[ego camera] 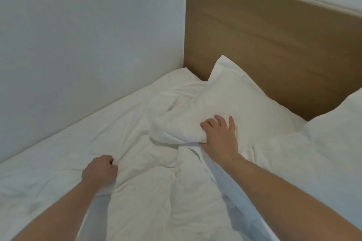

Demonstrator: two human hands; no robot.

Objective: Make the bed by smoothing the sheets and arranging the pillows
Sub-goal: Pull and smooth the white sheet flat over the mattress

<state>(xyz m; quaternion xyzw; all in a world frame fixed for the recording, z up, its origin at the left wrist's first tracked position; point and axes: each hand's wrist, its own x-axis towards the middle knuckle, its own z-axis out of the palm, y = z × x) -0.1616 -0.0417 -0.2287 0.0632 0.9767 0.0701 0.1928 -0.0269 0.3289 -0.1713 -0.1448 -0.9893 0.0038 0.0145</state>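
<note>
A white pillow [244, 101] leans against the wooden headboard [274, 45], its near corner crumpled. My right hand [220, 137] grips that crumpled corner, fingers curled over the top and thumb under the fabric. My left hand [100, 170] is closed in a fist on the wrinkled white duvet [147, 191], pinching a fold of it. A second white pillow [337, 131] lies at the right edge. The white fitted sheet [58, 152] covers the mattress on the left.
A pale wall [88, 35] runs along the bed's left side and meets the headboard in the corner. The mattress corner [182, 76] sits tight in that corner.
</note>
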